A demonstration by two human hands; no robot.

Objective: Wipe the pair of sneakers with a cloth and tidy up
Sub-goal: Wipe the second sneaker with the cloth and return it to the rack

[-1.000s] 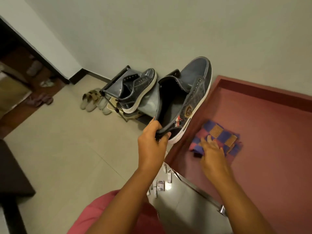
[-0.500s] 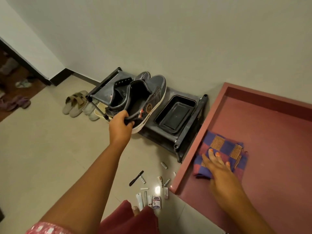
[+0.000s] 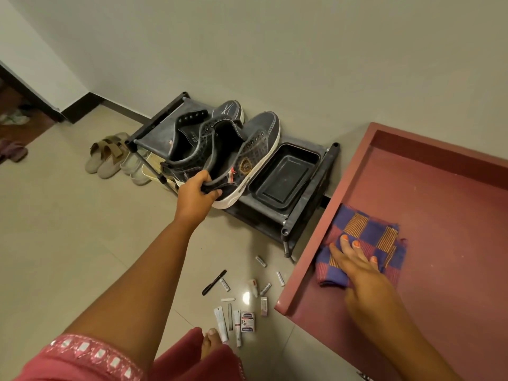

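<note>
The left hand [image 3: 196,192] grips the heel collar of a dark sneaker [image 3: 242,158], now lowered from chest height onto the black shoe rack [image 3: 308,204] beside its mate [image 3: 189,144]; it probably rests there, though contact is unclear. This suggests wiping is done and tidying underway. Right of the grip, an empty black tray [image 3: 283,177]; further right, the right hand [image 3: 357,268] presses flat on the checked cloth [image 3: 365,243] on the red surface [image 3: 439,215]. Nearer the person, small tubes [image 3: 239,312] litter the floor.
</note>
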